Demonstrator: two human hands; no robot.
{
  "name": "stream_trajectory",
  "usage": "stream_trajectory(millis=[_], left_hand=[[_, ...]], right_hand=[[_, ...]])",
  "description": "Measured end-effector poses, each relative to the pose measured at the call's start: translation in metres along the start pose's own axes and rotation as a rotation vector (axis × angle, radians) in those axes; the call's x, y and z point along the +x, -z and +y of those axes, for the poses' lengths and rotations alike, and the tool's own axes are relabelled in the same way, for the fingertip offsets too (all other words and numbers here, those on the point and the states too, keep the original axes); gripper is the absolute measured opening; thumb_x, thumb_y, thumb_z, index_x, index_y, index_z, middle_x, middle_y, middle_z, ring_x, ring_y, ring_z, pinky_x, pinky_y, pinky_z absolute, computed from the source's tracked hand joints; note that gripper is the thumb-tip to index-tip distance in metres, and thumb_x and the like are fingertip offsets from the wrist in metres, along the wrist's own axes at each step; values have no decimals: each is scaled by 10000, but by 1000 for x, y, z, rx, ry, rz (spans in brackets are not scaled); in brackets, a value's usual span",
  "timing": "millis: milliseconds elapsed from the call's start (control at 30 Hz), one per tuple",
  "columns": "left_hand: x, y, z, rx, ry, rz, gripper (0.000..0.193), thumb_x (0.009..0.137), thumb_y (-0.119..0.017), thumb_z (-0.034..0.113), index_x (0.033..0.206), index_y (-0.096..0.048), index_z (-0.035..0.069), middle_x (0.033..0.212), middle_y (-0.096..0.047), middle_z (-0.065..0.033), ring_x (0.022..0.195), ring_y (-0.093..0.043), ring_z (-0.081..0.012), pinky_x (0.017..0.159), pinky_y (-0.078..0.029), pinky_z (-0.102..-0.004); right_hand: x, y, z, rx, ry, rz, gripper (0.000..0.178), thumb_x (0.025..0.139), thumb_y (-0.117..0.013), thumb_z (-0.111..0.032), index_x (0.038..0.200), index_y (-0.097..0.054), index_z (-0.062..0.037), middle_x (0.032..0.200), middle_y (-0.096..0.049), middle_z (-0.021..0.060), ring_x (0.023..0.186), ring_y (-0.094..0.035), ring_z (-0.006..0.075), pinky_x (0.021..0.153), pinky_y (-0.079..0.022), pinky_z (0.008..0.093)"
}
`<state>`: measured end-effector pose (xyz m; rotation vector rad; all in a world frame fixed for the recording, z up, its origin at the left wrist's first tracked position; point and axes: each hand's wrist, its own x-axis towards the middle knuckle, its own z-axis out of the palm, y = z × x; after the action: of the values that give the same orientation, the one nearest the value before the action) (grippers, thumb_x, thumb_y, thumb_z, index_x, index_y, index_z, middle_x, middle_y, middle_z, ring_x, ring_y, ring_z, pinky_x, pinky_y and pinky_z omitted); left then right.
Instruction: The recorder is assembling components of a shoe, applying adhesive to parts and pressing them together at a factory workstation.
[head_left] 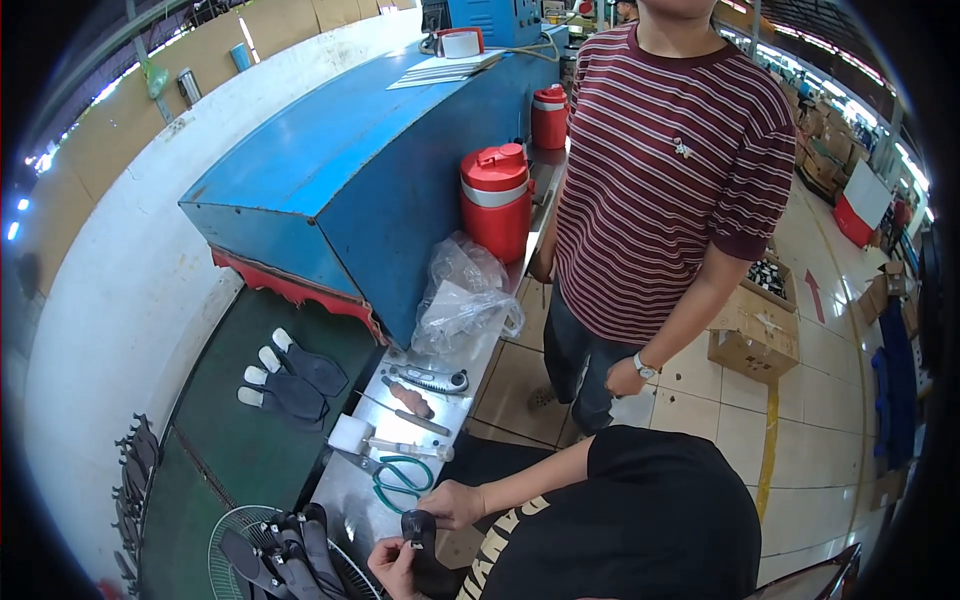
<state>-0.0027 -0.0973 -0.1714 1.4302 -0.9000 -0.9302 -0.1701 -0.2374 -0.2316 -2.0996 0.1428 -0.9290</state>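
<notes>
My right hand (453,504) and my left hand (394,568) both grip a dark footwear piece (423,556) close to my body. A small pale mark shows on it near my left fingers. Its lower part runs out of sight along my black shirt. Beside my right hand, green-handled scissors (402,486) lie on the metal bench (375,516). Further along are a white block (350,434), a pale tube (410,447), a thin rod-like tool (424,423), a brownish lump (409,398) and a grey utility knife (430,379).
A green wire basket (222,532) holds several dark sandals (290,565). Dark pieces with white ends (296,396) lie on the green belt (210,400) under a blue housing (370,190). Plastic bags (460,300) and red jugs (495,215) stand beyond; a person (675,170) stands close by.
</notes>
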Motion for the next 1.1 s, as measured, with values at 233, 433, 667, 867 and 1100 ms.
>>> stream_trajectory(millis=[233, 433, 667, 867, 1100], left_hand=[[1, 4, -5, 33, -6, -12, 77, 837, -719, 21, 866, -668, -28, 759, -629, -25, 692, -541, -109, 647, -453, -277], [3, 5, -11, 23, 6, -16, 64, 836, -707, -7, 869, -658, -28, 769, -621, -16, 702, -536, -101, 663, -455, -267], [1, 6, -11, -2, 16, -13, 93, 821, -731, 3, 871, -659, -27, 774, -635, -25, 716, -556, -108, 679, -464, -257], [2, 9, -17, -11, 7, -4, 96, 830, -730, 15, 888, -665, -28, 795, -662, -42, 710, -566, -114, 676, -460, -267], [2, 13, -23, -2, -11, -14, 87, 833, -721, 8, 886, -661, -25, 784, -654, -46, 699, -556, -113, 667, -461, -268]], right_hand=[[-1, -2, 3, -5, -1, -1, 221, 840, -641, -152, 1039, -606, -61, 840, -611, 122, 727, -627, 350, 587, -503, 396], [-1, 0, 2, -7, 4, 15, 213, 839, -645, -139, 1031, -609, -53, 840, -617, 122, 724, -628, 348, 586, -503, 400], [-4, -2, 1, 27, 27, 14, 222, 852, -635, -152, 1043, -605, -42, 852, -616, 135, 743, -625, 350, 607, -504, 407], [0, -1, 0, 6, 10, 18, 214, 833, -638, -149, 1024, -600, -59, 817, -595, 125, 735, -621, 352, 593, -497, 407], [1, -1, -5, 15, 6, 27, 180, 831, -635, -148, 978, -581, -58, 811, -587, 126, 735, -614, 356, 597, -494, 406]])
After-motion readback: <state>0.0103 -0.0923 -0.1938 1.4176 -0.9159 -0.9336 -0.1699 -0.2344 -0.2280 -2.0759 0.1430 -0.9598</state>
